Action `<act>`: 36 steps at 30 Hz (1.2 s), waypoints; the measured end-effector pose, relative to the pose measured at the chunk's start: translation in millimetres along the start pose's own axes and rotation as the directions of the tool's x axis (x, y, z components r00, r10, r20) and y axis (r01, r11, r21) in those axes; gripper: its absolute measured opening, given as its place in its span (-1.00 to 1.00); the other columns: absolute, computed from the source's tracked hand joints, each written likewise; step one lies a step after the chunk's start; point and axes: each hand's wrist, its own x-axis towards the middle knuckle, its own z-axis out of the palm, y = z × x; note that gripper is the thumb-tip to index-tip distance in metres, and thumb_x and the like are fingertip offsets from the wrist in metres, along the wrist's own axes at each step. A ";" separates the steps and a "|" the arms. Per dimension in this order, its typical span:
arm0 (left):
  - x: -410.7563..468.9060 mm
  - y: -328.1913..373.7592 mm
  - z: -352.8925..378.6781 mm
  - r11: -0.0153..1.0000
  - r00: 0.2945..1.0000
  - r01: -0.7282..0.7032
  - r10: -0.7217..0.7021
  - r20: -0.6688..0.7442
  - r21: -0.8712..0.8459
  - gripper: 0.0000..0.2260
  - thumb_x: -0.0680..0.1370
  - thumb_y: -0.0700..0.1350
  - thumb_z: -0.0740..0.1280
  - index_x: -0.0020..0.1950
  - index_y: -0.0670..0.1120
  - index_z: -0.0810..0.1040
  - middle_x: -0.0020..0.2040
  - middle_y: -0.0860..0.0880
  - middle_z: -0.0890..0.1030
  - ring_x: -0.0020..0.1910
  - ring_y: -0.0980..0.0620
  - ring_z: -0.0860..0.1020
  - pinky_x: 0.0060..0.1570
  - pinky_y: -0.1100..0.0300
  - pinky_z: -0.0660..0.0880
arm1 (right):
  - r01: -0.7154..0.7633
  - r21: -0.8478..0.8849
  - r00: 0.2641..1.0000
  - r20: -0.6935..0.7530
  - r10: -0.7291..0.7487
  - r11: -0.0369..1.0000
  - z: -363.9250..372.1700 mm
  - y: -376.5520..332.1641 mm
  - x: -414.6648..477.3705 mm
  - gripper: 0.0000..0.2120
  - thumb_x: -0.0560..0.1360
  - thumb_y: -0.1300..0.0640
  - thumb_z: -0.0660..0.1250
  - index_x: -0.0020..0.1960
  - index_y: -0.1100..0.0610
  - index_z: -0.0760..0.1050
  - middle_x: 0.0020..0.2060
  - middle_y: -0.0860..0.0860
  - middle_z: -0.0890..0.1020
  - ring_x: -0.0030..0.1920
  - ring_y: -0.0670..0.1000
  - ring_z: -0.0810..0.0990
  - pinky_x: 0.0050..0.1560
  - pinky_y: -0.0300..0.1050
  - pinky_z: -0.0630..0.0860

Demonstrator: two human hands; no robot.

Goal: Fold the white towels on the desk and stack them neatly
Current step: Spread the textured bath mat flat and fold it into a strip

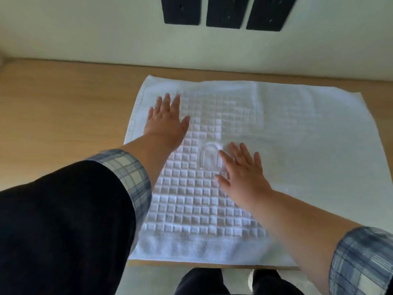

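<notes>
Left hand (168,119), fingers straight and spread, lies flat on the upper-left part of the white towel (297,135), gripping nothing. Right hand (242,173), likewise flat and empty, presses at frame centre. Judged purpose: smoothing the cloth ahead of a fold. The towel lies spread on the wooden worktop (53,113), mid-frame. No folded stack or container is in view.

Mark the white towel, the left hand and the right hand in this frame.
white towel (297,133), head view, plain right part.
left hand (167,121), head view, back of the hand.
right hand (243,174), head view, back of the hand.
</notes>
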 end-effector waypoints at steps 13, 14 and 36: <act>86.2 -30.1 8.6 0.984 0.986 0.114 -0.129 0.110 0.134 -0.29 0.54 0.41 -0.14 0.58 0.12 -0.30 0.59 -0.08 -0.32 0.55 -0.23 -0.28 0.44 -0.33 -0.22 | -0.093 -0.055 0.994 -0.057 0.090 0.994 -7.9 -18.9 84.0 -0.23 0.46 -0.49 -0.30 0.56 -0.18 -0.38 0.57 0.05 -0.36 0.54 0.19 -0.42 0.49 0.31 -0.34; 84.9 -28.5 7.8 0.982 0.985 0.125 -0.140 0.097 0.142 -0.29 0.55 0.40 -0.13 0.58 0.12 -0.29 0.60 -0.09 -0.30 0.56 -0.24 -0.27 0.45 -0.33 -0.22 | -0.092 -0.040 0.994 -0.057 0.089 0.995 -8.6 -19.4 84.0 -0.22 0.45 -0.49 -0.29 0.56 -0.18 -0.35 0.58 0.04 -0.34 0.54 0.18 -0.41 0.49 0.30 -0.34; -71.2 242.9 106.5 0.894 0.889 -0.418 0.365 0.277 0.161 -0.33 0.55 0.37 -0.19 0.53 0.15 -0.42 0.48 -0.07 -0.53 0.46 -0.11 -0.50 0.41 -0.21 -0.45 | -0.429 0.259 0.882 -0.087 0.463 0.865 -38.4 247.0 -57.2 -0.46 0.67 -0.12 0.03 0.61 -0.06 0.06 0.62 0.01 -0.01 0.60 0.06 -0.13 0.56 0.13 -0.18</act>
